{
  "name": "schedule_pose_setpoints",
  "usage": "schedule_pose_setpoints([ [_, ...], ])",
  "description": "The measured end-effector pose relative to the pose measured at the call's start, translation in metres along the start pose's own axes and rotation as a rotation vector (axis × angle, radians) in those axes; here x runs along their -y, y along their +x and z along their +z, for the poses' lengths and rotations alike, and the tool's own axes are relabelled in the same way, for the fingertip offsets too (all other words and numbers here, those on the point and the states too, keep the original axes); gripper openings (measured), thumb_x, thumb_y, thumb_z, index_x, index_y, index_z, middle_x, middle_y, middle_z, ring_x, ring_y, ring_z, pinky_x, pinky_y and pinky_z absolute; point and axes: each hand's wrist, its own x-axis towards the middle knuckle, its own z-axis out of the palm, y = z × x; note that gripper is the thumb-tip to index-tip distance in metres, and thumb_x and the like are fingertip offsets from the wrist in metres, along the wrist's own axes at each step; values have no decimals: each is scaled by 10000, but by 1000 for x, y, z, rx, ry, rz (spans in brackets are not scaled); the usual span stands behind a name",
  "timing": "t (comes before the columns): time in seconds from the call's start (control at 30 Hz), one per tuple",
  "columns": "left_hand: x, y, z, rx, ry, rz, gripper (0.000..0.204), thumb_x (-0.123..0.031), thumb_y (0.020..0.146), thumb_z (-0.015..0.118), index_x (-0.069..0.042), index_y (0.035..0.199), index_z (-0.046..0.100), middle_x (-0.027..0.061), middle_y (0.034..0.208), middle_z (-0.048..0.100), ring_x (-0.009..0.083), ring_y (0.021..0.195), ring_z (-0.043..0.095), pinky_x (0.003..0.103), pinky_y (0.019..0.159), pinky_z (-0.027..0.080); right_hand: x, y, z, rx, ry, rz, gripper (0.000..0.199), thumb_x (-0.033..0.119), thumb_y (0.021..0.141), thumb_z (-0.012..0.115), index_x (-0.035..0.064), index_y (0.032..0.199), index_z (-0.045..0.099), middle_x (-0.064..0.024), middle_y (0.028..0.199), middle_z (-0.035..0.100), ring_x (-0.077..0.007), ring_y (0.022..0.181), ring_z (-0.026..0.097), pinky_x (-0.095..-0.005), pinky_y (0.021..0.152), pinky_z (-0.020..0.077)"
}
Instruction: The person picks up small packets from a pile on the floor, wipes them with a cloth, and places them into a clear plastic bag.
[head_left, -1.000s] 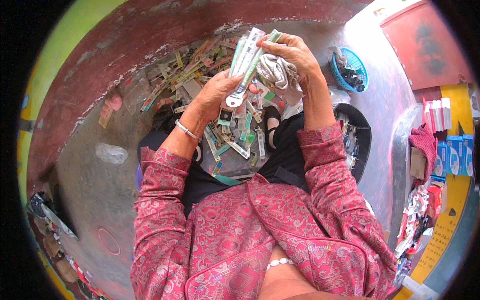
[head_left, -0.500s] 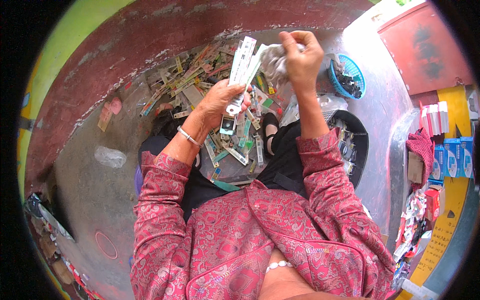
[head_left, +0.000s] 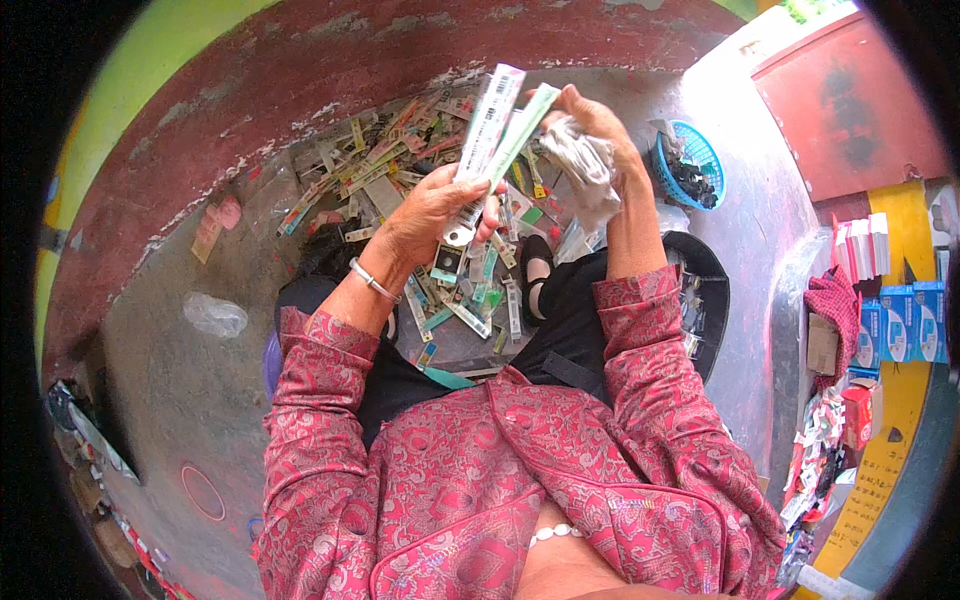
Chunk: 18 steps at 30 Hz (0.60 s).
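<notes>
My left hand (head_left: 427,212) is closed around a small fan of long, narrow packages (head_left: 492,120), some white with a barcode and one edged in pale green. Their lower ends have a rounded tab with a hanging hole. A crumpled grey-white cloth (head_left: 583,172) is gripped in my right hand (head_left: 612,138), whose fingertips are beside the upper end of the pale green package; whether they touch it I cannot tell. Beneath both hands, a loose heap of similar narrow packages (head_left: 375,165) spreads over the floor around my feet.
A blue plastic basket (head_left: 716,150) with dark scraps stands at the right. Close to my right knee is a black round tub (head_left: 712,300) holding small packages. A clear plastic bag (head_left: 215,315) lies on the left floor. Blue boxes (head_left: 897,322) line the far right.
My right hand has turned and dropped slightly, bringing the cloth lower and its fingers close to the package tops. The packages in my left hand have fanned a little and tilted right.
</notes>
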Motion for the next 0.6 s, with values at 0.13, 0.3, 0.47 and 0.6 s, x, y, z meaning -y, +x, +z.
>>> schedule_pose_setpoints([
  [0.13,2,-2,6,157,-164,-77,325,-185,769,534,53,980,466,113,675,565,175,561,555,255,509,463,-10,-3,23,330,136,44,555,313,757,605,-39,1149,432,-131,862,595,-182,734,603,-279,653,507],
  [0.3,10,1,8,203,-379,-141,389,-203,748,498,63,1024,433,138,652,532,205,498,528,266,539,453,-11,-4,39,235,74,50,324,187,748,601,-26,985,543,-93,777,602,-143,630,588,-237,542,488],
  [0.47,7,8,3,127,-230,-168,460,-299,809,442,56,1100,411,126,883,531,180,702,559,272,625,489,-21,13,15,24,-116,16,174,165,727,634,10,794,590,-48,658,590,-96,517,543,-213,464,445],
  [0.6,-1,6,8,18,119,-113,423,-292,817,481,-6,1121,409,95,891,540,147,696,564,246,602,490,-17,7,21,-93,-315,0,211,185,719,627,-15,775,589,-51,643,573,-104,530,531,-234,478,429],
])
